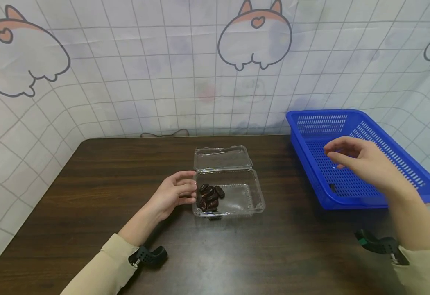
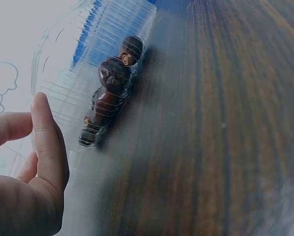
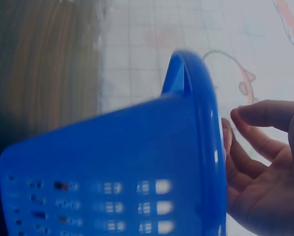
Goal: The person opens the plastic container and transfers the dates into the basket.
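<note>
My left hand (image 1: 172,192) rests its fingertips against the left side of a clear plastic clamshell box (image 1: 237,196), whose lid (image 1: 222,159) is flipped back. Dark brown dates (image 1: 210,198) lie bunched in the box's left part; the left wrist view shows dates (image 2: 112,73) through the ribbed wall, close to that hand (image 2: 46,157). Over a blue plastic basket (image 1: 311,172) hovers my right hand (image 1: 366,162), fingers loosely bent and nothing between them. A small dark piece (image 1: 333,187) lies on the basket floor below. In the right wrist view, the right hand (image 3: 267,157) shows beyond the basket's rim (image 3: 208,147).
The box and basket stand on a dark wood-grain table (image 1: 126,164), the basket at the far right. Behind the table hangs a white gridded cloth (image 1: 163,82) with cartoon animal drawings. Both wrists carry black camera mounts (image 1: 148,256).
</note>
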The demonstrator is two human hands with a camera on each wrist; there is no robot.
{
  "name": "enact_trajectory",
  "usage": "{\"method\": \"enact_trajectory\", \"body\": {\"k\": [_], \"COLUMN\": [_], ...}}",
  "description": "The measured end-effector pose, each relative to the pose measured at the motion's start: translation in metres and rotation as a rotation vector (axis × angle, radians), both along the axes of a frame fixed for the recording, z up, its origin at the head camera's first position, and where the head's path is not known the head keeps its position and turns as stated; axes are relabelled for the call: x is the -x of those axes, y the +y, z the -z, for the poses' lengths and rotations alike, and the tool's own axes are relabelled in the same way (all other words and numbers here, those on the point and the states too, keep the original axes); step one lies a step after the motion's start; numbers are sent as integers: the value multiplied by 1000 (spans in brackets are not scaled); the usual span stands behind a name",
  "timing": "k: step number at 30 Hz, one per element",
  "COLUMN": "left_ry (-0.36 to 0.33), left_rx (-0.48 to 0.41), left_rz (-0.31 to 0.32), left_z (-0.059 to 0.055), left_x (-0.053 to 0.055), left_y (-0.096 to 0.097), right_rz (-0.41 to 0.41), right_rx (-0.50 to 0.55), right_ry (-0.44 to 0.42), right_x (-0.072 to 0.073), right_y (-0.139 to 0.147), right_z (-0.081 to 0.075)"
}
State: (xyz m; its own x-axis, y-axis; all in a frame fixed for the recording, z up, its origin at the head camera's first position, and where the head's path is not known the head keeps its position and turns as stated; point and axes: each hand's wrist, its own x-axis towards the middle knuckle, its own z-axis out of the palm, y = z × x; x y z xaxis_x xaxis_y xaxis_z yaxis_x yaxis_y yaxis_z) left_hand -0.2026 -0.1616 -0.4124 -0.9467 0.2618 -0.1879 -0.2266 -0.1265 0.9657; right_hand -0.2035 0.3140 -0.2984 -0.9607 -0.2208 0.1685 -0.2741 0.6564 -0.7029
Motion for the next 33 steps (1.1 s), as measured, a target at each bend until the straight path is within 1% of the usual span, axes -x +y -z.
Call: {"method": "enact_trajectory", "body": {"k": [9,16,23,33], "left_ry": [-6,1,-8,-4], "left_rx": [-1,-3,6,6], "left_rz": [-9,-2,-7,-6], "left_z": [0,-1,-1,-1], "left_x": [0,0,-1,-2], "left_y": [0,0,0,0], "right_rz": [-84,-151,-234,-281], "right_rx": [49,70,64,92], "right_ry": [9,-22,-49,-140], "right_x": [2,6,10,14], "right_y": [-21,-41,-63,-92], "right_z": [-7,-9,-5,4]}}
